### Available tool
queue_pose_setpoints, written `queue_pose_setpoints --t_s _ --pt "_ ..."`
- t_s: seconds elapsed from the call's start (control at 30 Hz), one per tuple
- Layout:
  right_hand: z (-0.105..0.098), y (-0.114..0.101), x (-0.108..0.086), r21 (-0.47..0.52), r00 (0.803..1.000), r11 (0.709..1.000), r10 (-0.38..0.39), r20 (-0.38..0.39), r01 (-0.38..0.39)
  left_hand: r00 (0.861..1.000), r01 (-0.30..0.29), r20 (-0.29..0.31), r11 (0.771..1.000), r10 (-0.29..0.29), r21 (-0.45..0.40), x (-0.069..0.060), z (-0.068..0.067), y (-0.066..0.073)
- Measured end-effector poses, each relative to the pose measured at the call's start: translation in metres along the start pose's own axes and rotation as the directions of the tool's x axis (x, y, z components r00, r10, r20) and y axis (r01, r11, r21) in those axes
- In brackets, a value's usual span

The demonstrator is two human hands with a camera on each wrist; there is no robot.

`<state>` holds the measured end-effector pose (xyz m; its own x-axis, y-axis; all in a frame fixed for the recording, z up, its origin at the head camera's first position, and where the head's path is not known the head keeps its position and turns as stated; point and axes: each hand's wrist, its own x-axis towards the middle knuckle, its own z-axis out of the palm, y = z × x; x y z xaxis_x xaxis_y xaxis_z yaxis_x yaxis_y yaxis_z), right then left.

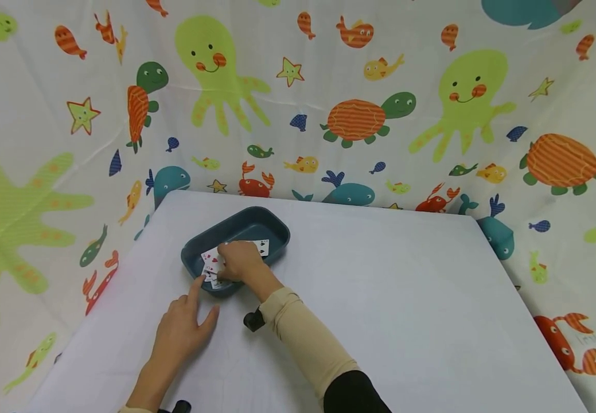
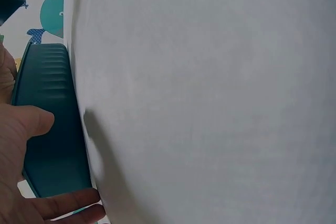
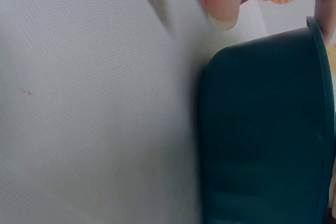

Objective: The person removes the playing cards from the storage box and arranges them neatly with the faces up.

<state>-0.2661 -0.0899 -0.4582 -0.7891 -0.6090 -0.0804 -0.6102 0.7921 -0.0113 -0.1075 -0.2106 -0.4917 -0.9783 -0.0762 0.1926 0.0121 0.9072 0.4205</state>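
A dark teal plastic tray (image 1: 261,221) stands on the white table, with several playing cards (image 1: 263,246) lying spread inside it. My right hand (image 1: 243,264) reaches into the tray from the near right side. Its curled fingers and thumb hold a red-suited playing card (image 1: 211,261) by its edges; the hand hides part of the cards. At the tray's near left corner is my left hand (image 1: 181,327), its index finger extended to the rim and its thumb spread apart. In the left wrist view, the tray's outer wall (image 2: 52,87) shows beside that hand's thumb (image 2: 39,120).
White cloth covers the table (image 1: 406,304), which stretches far to the right of the tray. Behind and at the sides hangs a curtain (image 1: 277,103) printed with sea animals. A black wrist strap part (image 1: 253,320) sits under my right wrist.
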Motion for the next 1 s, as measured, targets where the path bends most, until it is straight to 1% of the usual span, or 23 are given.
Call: queue_pose_setpoints --t_s 0.2,0.33,0.43,0.57,0.67,0.8,0.93,1.0 --pt "0.002 0.005 -0.007 0.073 0.998 0.997 0.011 -0.063 -0.006 1.0 0.003 0.009 1.0 -0.003 -0.009 -0.001 0.002 0.001" --pt "0.0 0.008 -0.013 0.138 0.994 0.99 0.013 -0.109 0.002 1.0 0.001 -0.006 1.0 -0.001 -0.013 -0.001 0.004 0.001" --pt "-0.005 0.011 -0.019 0.209 0.99 0.978 0.017 -0.137 0.012 1.0 0.004 -0.008 1.0 -0.004 -0.008 -0.001 0.004 0.002" --pt "-0.014 0.016 -0.029 0.319 0.982 0.947 0.028 -0.188 0.034 0.999 0.03 0.029 1.0 -0.031 0.003 -0.001 0.002 0.003" --pt "-0.021 0.022 -0.037 0.38 0.971 0.923 0.042 -0.237 0.053 0.997 0.05 0.058 0.999 -0.05 0.01 -0.001 0.001 0.003" --pt "-0.029 0.032 -0.047 0.416 0.95 0.907 0.077 -0.302 0.059 0.997 0.048 0.065 0.999 -0.049 0.009 0.0 0.001 0.002" --pt "-0.035 0.045 -0.059 0.441 0.92 0.895 0.115 -0.374 0.068 0.997 0.039 0.059 0.999 -0.039 0.008 0.001 0.001 0.001" --pt "-0.037 0.052 -0.065 0.465 0.908 0.882 0.136 -0.397 0.071 0.997 0.042 0.062 0.999 -0.043 0.01 0.001 0.0 0.0"
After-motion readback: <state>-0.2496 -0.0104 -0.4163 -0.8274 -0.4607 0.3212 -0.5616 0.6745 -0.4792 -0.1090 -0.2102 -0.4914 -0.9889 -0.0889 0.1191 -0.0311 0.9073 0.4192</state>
